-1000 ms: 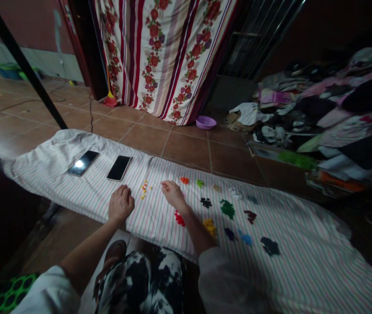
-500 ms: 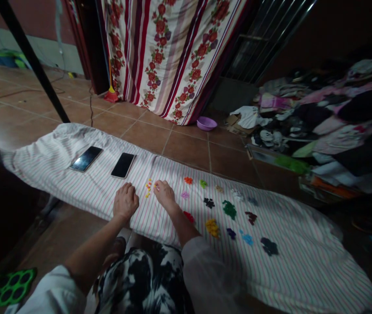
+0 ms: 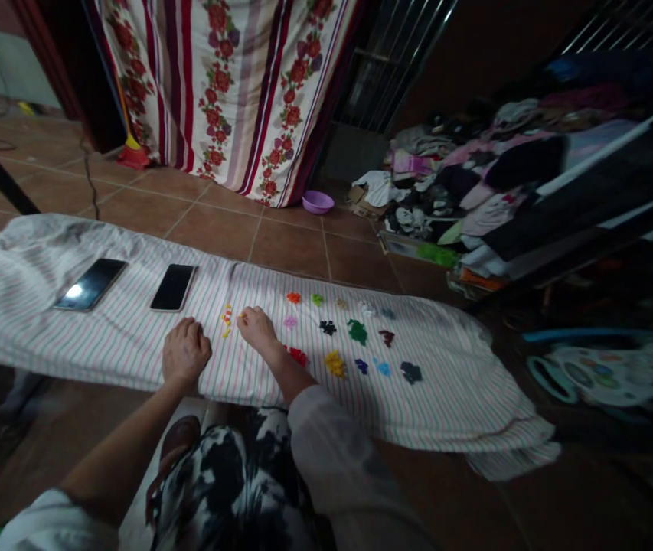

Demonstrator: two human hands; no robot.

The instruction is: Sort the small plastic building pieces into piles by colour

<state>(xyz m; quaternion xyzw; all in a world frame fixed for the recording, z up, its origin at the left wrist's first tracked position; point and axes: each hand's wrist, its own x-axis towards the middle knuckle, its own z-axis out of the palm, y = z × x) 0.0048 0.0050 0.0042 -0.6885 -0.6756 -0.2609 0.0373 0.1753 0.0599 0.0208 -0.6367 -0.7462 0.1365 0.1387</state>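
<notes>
My left hand (image 3: 185,352) rests palm down on the striped cloth (image 3: 280,386), its fingers loosely laid out and holding nothing. To its right, my right hand (image 3: 257,327) pinches a small yellow piece (image 3: 241,317) between thumb and fingertips, just above the cloth. Between the two hands lies a short column of tiny yellow, red and white pieces (image 3: 226,321). Right of my right hand are small heaps sorted by colour, among them yellow pieces (image 3: 334,363), red pieces (image 3: 297,355), black pieces (image 3: 328,327) and dark green pieces (image 3: 357,332). My right forearm partly covers the red heap.
Two phones, one dark and shiny (image 3: 90,285) and one pale-edged (image 3: 173,288), lie on the cloth at left. Beyond it are a purple basin (image 3: 318,202), a red broom (image 3: 134,154) and a floral curtain (image 3: 217,92). Clothes (image 3: 475,168) are piled at the right.
The view has swung to the right, so the whole scene sits further left. My right hand still pinches the yellow piece beside the column; my left hand stays resting on the cloth.
</notes>
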